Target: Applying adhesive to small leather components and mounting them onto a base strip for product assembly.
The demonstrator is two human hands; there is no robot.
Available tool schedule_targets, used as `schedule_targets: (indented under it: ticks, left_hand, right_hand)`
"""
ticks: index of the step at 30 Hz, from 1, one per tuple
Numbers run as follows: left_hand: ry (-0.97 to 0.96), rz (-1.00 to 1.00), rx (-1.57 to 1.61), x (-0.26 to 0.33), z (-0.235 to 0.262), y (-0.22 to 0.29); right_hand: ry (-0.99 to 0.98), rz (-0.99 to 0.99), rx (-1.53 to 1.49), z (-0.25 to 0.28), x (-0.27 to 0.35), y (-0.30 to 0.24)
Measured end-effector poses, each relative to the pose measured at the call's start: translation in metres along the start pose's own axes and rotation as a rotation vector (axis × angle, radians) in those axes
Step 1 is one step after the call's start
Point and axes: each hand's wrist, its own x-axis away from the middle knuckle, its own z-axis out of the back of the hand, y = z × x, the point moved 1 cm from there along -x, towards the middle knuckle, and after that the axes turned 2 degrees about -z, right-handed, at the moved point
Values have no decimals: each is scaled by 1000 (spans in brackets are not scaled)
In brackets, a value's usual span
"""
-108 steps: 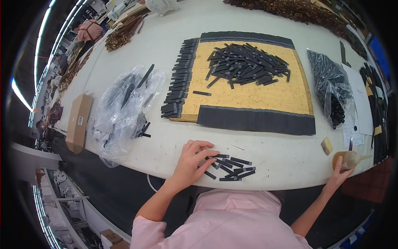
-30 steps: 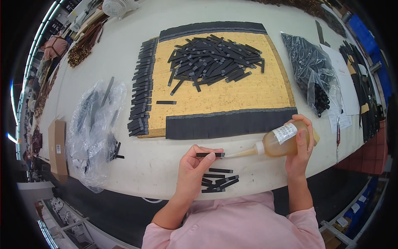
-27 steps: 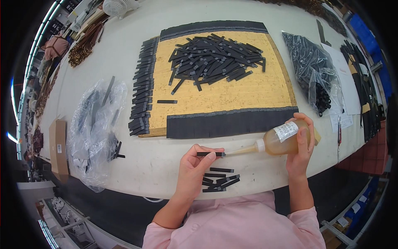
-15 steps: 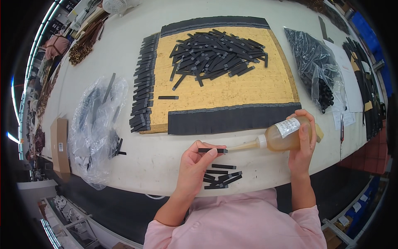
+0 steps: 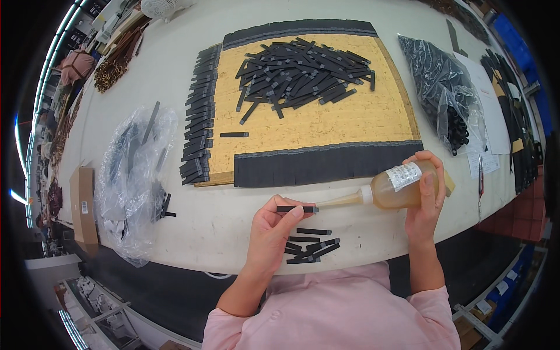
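Note:
My left hand [image 5: 269, 236] pinches a short black strip [image 5: 291, 209] between thumb and fingers, its grey end pointing right. My right hand [image 5: 424, 201] is wrapped round a squeeze bottle [image 5: 382, 195] of amber liquid, tipped on its side with a white collar and a long tapered nozzle [image 5: 339, 200]. The nozzle's tip meets the grey end of the strip, or lies very close to it; whether liquid is coming out is too small to tell. Below, between my forearms, several loose black strips [image 5: 315, 248] lie on the white table [image 5: 216, 233].
Beyond my hands, a tan board [image 5: 326, 125] carries a heap of black strips [image 5: 303, 73], with rows of strips along its edges. Plastic bags lie to the left [image 5: 131, 186] and right [image 5: 437, 81]. A cardboard piece [image 5: 84, 204] sits far left; a thin red tool [image 5: 480, 181] lies right.
The whole view has shifted very slightly. Both hands keep the same hold, with the nozzle still at the strip's grey end.

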Motion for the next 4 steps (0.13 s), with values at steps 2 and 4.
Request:
schedule_targets:
  ticks: [2, 4]
  left_hand:
    - [23, 7, -22, 0, -1, 1]
    - [21, 7, -22, 0, -1, 1]
  right_hand:
    - [11, 5, 9, 1, 0, 0]
    - [6, -23, -48, 1, 1, -1]
